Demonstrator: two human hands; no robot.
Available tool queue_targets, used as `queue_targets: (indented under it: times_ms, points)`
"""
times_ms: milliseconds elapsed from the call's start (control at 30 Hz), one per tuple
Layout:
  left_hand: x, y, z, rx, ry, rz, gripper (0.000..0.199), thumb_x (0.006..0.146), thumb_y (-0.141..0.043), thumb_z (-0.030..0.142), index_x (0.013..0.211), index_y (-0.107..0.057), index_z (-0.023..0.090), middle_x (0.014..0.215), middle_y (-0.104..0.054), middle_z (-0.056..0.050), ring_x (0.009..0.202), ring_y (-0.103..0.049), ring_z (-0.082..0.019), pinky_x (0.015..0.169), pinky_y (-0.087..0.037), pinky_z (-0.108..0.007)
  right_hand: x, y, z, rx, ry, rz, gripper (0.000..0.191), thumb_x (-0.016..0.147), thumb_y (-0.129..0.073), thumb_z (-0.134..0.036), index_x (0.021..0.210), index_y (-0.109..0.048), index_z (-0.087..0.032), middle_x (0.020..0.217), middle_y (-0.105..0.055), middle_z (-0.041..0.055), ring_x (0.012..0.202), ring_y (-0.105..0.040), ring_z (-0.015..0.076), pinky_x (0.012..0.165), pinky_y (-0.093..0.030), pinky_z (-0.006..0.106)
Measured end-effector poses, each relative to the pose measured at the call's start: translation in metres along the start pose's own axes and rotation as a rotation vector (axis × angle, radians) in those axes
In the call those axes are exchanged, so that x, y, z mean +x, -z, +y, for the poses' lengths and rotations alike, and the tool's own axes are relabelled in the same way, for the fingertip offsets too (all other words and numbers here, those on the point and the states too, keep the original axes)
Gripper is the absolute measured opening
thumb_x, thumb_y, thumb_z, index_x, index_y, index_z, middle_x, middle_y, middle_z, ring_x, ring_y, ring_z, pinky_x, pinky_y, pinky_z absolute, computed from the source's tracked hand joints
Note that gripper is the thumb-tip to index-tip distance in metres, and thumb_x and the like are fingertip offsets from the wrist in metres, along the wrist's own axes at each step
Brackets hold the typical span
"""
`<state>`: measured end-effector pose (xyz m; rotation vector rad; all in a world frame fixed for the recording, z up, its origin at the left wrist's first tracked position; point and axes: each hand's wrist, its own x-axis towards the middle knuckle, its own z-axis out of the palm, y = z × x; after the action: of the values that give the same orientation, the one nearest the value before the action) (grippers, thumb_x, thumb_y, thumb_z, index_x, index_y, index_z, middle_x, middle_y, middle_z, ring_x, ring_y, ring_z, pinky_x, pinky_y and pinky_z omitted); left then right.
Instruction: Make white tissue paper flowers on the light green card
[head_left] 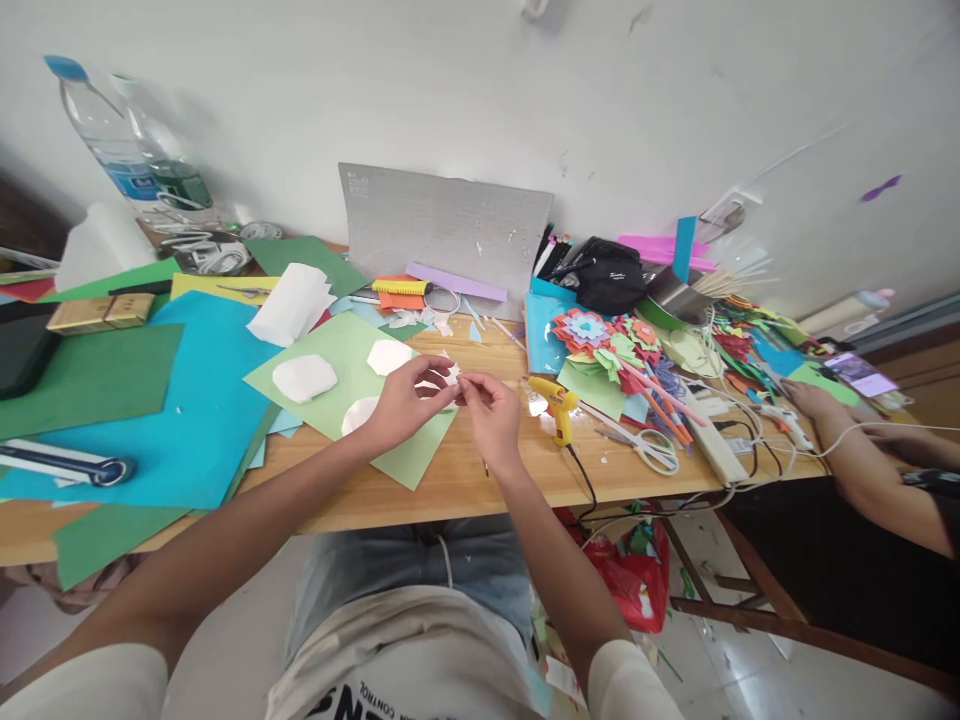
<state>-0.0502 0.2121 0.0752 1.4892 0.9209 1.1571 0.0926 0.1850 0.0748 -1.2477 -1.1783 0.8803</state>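
White scrap (453,372) sits between both hands near the green sheet's (409,466) right edge, left hand (407,402) pinching its left, right hand (492,412) its right, long axis unclear.

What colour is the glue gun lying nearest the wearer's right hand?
The glue gun is yellow, seen in the head view.

Over the worktop (457,500), the left hand (403,400) and right hand (493,415) meet, pinching a small white paper piece (452,373). White cutouts (304,378) lie on a light green sheet (341,345); a yellow glue gun (557,404) lies right of the hands, near white-handled scissors (643,441).
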Motion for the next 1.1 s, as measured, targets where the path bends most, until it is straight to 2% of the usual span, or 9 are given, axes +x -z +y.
queue_targets:
  times_ms: [167, 333, 500, 600, 667, 833, 967, 1100]
  points:
    - [0.0023, 0.0003, -0.0022, 0.032, 0.045, -0.004, 0.025, 0.079, -0.068, 0.042, 0.085, -0.067, 0.017, 0.081, -0.069, -0.006, 0.079, -0.067, -0.019, 0.075, -0.054, -0.032, -0.0058, -0.0009, -0.0013, -0.088, 0.08, -0.009, 0.022, 0.085, -0.061, -0.041, 0.089, -0.071, -0.022, 0.084, -0.072, 0.0039, 0.075, -0.066, 0.0178, 0.074, -0.055, 0.031]
    - [0.0039, 0.0003, -0.0043, -0.034, 0.101, 0.009, 0.024, 0.077, -0.07, 0.04, 0.083, -0.07, 0.017, 0.079, -0.07, -0.005, 0.075, -0.066, -0.019, 0.075, -0.054, -0.033, -0.0079, -0.0015, -0.0012, -0.016, 0.036, 0.008, 0.021, 0.082, -0.064, -0.039, 0.092, -0.07, -0.021, 0.087, -0.072, 0.0046, 0.076, -0.067, 0.0175, 0.075, -0.056, 0.031]
    - [0.0035, -0.0004, -0.0039, -0.222, 0.172, -0.057, 0.028, 0.078, -0.068, 0.043, 0.088, -0.071, 0.017, 0.085, -0.07, -0.005, 0.081, -0.067, -0.019, 0.082, -0.056, -0.037, -0.0039, -0.0002, 0.0031, 0.072, -0.041, 0.015, 0.021, 0.078, -0.068, -0.038, 0.088, -0.07, -0.02, 0.083, -0.072, 0.0035, 0.074, -0.067, 0.0169, 0.074, -0.057, 0.031]
    - [0.0032, -0.0003, -0.0014, -0.261, 0.189, -0.067, 0.033, 0.082, -0.064, 0.046, 0.099, -0.069, 0.018, 0.086, -0.069, -0.005, 0.084, -0.067, -0.019, 0.081, -0.058, -0.037, -0.002, 0.0014, 0.0058, 0.105, -0.059, 0.025, 0.021, 0.077, -0.069, -0.038, 0.087, -0.069, -0.02, 0.079, -0.072, 0.0025, 0.072, -0.067, 0.0168, 0.073, -0.057, 0.032]
    - [0.0029, -0.0002, 0.0, -0.25, 0.18, -0.079, 0.036, 0.08, -0.067, 0.046, 0.105, -0.067, 0.019, 0.087, -0.069, -0.004, 0.081, -0.067, -0.018, 0.079, -0.058, -0.036, -0.0022, 0.0022, 0.0062, 0.108, -0.055, 0.015, 0.02, 0.077, -0.068, -0.038, 0.087, -0.069, -0.02, 0.08, -0.072, 0.0023, 0.073, -0.067, 0.0168, 0.073, -0.056, 0.031]
    - [0.003, 0.0003, -0.0004, -0.182, 0.143, -0.089, 0.028, 0.075, -0.074, 0.044, 0.082, -0.066, 0.018, 0.082, -0.066, -0.003, 0.079, -0.065, -0.017, 0.073, -0.06, -0.034, -0.0032, 0.0039, 0.0052, 0.095, -0.037, 0.013, 0.017, 0.078, -0.067, -0.036, 0.084, -0.069, -0.021, 0.077, -0.07, 0.0015, 0.071, -0.065, 0.0156, 0.071, -0.055, 0.029]
    - [0.0034, 0.0008, -0.0007, -0.199, 0.161, -0.056, 0.032, 0.077, -0.07, 0.048, 0.078, -0.064, 0.017, 0.075, -0.063, -0.003, 0.078, -0.064, -0.018, 0.071, -0.062, -0.036, -0.0013, 0.0053, 0.0068, 0.115, -0.064, 0.029, 0.014, 0.076, -0.067, -0.034, 0.082, -0.068, -0.021, 0.076, -0.067, 0.0004, 0.072, -0.062, 0.0142, 0.067, -0.054, 0.027]
    - [0.0024, -0.0005, 0.0021, -0.211, 0.151, -0.055, 0.036, 0.073, -0.075, 0.045, 0.096, -0.066, 0.018, 0.096, -0.066, -0.006, 0.085, -0.066, -0.019, 0.07, -0.063, -0.037, 0.0, 0.0058, 0.0082, 0.167, -0.118, 0.001, 0.013, 0.076, -0.067, -0.033, 0.081, -0.068, -0.021, 0.075, -0.066, -0.0007, 0.072, -0.062, 0.0132, 0.066, -0.053, 0.025]
